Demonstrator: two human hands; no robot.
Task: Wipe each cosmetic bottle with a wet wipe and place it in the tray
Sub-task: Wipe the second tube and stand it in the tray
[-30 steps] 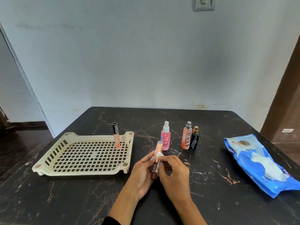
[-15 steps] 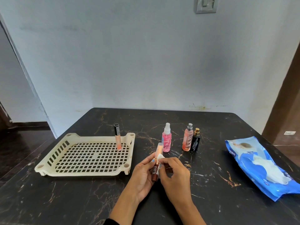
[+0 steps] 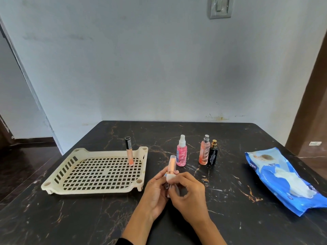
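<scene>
My left hand (image 3: 155,193) holds a slim peach tube bottle (image 3: 172,163) upright over the table's middle front. My right hand (image 3: 187,193) presses a small white wet wipe (image 3: 170,179) around the tube's lower part. A cream slotted tray (image 3: 99,188) lies to the left, with a peach lip-gloss tube with a black cap (image 3: 129,151) standing at its far right corner. Behind my hands stand a pink spray bottle (image 3: 181,154), an orange spray bottle (image 3: 204,152) and a small black perfume bottle (image 3: 213,154).
A blue wet-wipe pack (image 3: 284,181) lies open on the right side of the black marble table (image 3: 70,218). A grey wall rises right behind the table's far edge. A doorway opens at the left, a brown door frame at the right.
The wipe in my right hand has shifted slightly along the tube. The view has tilted a little upward; the other bottles and the tray have not moved.
</scene>
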